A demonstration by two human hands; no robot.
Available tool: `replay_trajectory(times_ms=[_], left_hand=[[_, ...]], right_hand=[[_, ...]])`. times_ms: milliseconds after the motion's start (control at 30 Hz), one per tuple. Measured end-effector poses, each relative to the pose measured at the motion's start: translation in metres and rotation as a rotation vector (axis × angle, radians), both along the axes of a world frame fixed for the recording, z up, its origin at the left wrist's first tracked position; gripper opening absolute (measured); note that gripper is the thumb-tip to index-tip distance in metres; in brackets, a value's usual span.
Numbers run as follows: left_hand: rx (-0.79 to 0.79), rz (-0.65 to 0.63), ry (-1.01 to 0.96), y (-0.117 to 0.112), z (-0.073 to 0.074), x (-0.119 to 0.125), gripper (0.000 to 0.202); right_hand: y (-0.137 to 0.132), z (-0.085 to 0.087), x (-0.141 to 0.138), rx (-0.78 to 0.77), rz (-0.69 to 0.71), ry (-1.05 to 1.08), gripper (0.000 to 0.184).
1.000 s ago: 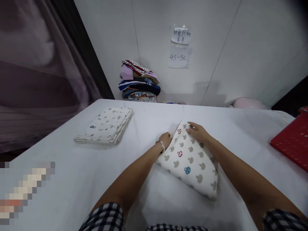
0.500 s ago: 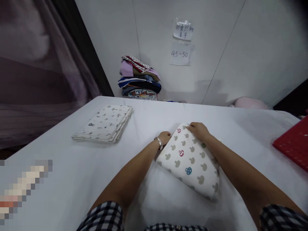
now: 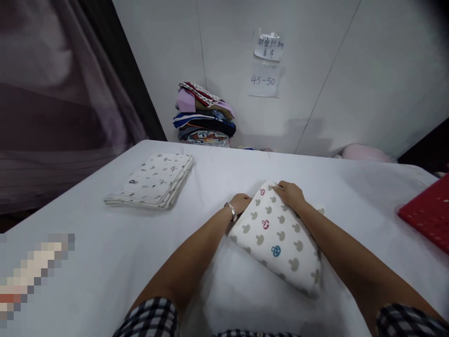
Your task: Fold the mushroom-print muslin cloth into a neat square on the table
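A white cloth (image 3: 270, 234) with grey, red and blue mushroom prints lies folded and slanted in front of me on the white table (image 3: 140, 262). My left hand (image 3: 241, 203), with a silver bracelet at the wrist, grips the cloth's left edge; its fingertips are hidden behind the fabric. My right hand (image 3: 290, 193) pinches the far top corner between thumb and fingers, and its forearm passes over the cloth's right side. Farther left lies another folded white cloth (image 3: 154, 180) with small grey and dark prints, apart from both hands.
A red patterned item (image 3: 428, 213) lies at the table's right edge. Beyond the far edge, a pile of folded fabrics (image 3: 205, 114) stands against the wall, with paper signs (image 3: 267, 65) above. A curtain (image 3: 63, 103) hangs at left. A pixelated patch covers the lower left.
Almost nothing differs. The view has shifted slightly, and both hands keep their hold on the mushroom-print cloth. A bit more of its right corner shows past my right forearm.
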State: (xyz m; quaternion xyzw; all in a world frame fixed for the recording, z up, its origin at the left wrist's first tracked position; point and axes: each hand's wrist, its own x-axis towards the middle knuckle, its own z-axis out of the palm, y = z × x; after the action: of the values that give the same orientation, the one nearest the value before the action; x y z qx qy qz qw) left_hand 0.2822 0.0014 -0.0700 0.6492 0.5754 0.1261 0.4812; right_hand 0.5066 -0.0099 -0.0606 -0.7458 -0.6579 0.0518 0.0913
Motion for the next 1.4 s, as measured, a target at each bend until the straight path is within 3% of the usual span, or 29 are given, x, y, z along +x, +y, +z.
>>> replay_trajectory(times_ms=[133, 300, 433, 633, 767, 933, 1167, 1400], left_hand=[[-0.093, 0.011, -0.117, -0.003, 0.003, -0.002, 0.061], [0.044, -0.018, 0.069, -0.004, 0.004, 0.004, 0.048], [0.073, -0.036, 0.11, -0.002, 0.004, 0.006, 0.044], [0.058, -0.028, 0.143, -0.003, 0.01, 0.007, 0.044], [0.069, -0.022, 0.174, -0.005, 0.015, 0.008, 0.044], [0.084, -0.042, 0.185, -0.008, 0.019, 0.01, 0.043], [0.176, -0.039, 0.228, -0.007, 0.012, 0.013, 0.042], [0.194, -0.049, 0.241, -0.006, 0.006, 0.012, 0.044]], right_hand=[[0.001, 0.0, -0.002, -0.015, -0.006, -0.012, 0.039], [0.0, 0.008, 0.004, -0.059, 0.05, 0.073, 0.041], [-0.009, 0.017, 0.023, -0.089, 0.133, 0.204, 0.044], [-0.034, 0.022, 0.047, -0.139, 0.042, 0.026, 0.04], [-0.043, 0.017, 0.045, -0.108, -0.022, -0.11, 0.041], [-0.043, 0.017, 0.044, -0.123, -0.019, -0.075, 0.043], [-0.034, 0.025, 0.033, -0.135, 0.006, -0.065, 0.047], [-0.026, 0.013, 0.022, -0.067, 0.022, -0.102, 0.037]])
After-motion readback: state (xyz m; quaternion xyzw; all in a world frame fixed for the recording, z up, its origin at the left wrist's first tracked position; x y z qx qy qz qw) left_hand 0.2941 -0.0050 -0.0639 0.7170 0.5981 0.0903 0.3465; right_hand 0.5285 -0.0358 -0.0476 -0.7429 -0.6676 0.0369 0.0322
